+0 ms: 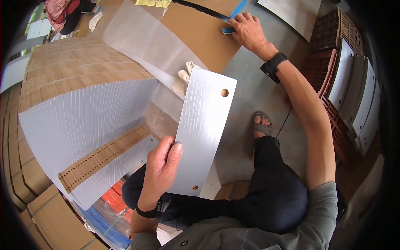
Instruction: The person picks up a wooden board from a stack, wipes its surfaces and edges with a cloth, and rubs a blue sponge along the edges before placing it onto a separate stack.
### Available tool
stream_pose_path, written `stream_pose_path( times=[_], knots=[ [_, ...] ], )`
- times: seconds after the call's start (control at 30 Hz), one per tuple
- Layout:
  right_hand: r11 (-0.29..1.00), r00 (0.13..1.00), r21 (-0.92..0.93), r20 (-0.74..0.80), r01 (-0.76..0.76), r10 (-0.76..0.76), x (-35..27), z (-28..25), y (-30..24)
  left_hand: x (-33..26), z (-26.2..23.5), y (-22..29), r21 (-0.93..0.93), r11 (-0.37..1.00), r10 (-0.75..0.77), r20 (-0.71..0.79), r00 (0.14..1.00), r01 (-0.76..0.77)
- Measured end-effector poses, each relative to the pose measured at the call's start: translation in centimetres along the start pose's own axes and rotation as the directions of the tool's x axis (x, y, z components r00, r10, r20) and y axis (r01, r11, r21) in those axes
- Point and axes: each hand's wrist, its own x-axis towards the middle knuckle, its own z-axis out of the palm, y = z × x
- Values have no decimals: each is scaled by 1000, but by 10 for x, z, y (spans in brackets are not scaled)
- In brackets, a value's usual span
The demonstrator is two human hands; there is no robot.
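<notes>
A white wood-grain panel point(204, 125) with a round hole near each end stands tilted over my lap. My left hand point(163, 162) grips its left edge, thumb on the white face and fingers behind. My right hand point(250, 33) reaches far forward over the edge of a brown board point(216, 50). Its fingers curl round a small blue piece point(228, 30), whose kind I cannot make out. Next to those fingers run a blue strip point(238, 9) and a black strip point(200, 9). Behind the panel's upper left edge lies a whitish cloth glove point(183, 81).
A long stack of similar panels point(96, 104) stands at the left, beside cartons point(54, 212). Translucent sheeting point(146, 37) covers part of the brown board. At right, red-brown crates point(327, 75) hold more panels point(354, 91). Another person point(64, 14) is at the far left.
</notes>
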Motion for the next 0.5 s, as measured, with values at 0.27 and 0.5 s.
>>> stream_pose_path(
  times=[0.27, 0.5],
  knots=[
    [939, 943, 297, 222, 175, -247, -57, -11, -128, -7, 3, -1, 72, 997, 8, -60, 998, -3],
    [653, 931, 705, 366, -277, -1, -75, -23, -145, -17, 3, -10, 53, 998, 26, -136, 990, -19]
  ],
)
